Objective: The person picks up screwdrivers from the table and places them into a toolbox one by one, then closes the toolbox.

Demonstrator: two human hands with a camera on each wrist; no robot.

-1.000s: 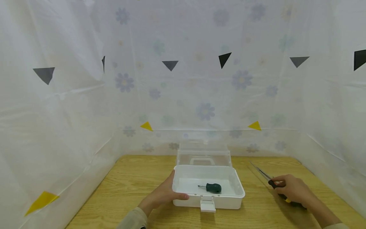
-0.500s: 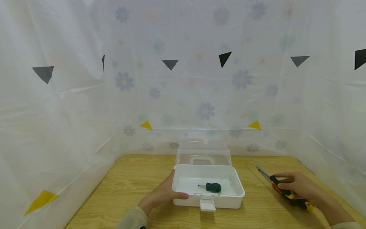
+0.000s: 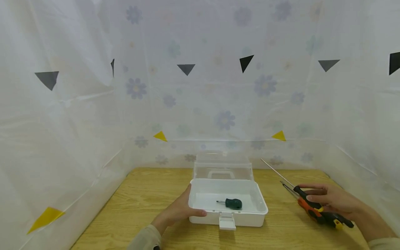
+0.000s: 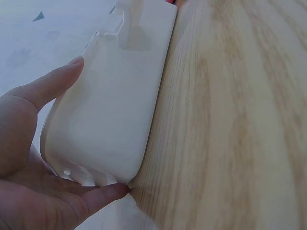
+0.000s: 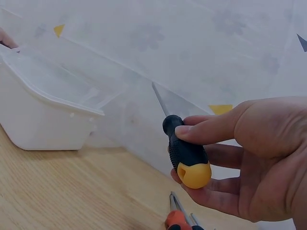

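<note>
Fingers of my right hand (image 3: 332,200) curl round a screwdriver (image 5: 187,155) w/ black grip and yellow butt cap, thumb pressed on top of the handle; its thin shaft (image 3: 275,171) points up and away, off the wood, to the right of the white box (image 3: 228,205). Right-wrist view shows the grip pinched btwn thumb and fingers, cap facing the camera. Just under that hand, also right of the box, lie two more drivers on the table (image 3: 140,198): an orange-handled one (image 3: 307,208) and a black/yellow one (image 3: 335,220), touching or nearly so; can't tell exactly.

Left hand (image 3: 178,211) grips the box's front-left corner, thumb up along the left wall, fingers wrapped on the front face. Left-wrist view confirms: thumb and a fingertip bracket the white wall where it meets the wood.

Inside the box, near its middle, sits a stubby green-handled screwdriver (image 3: 232,203), tip pointing left. Box's clear lid (image 3: 222,170) stands open at the back edge, latch tab (image 3: 227,222) hangs at the front. Behind the box, floral plastic sheeting (image 3: 218,104) w/ black and yellow triangles.
</note>
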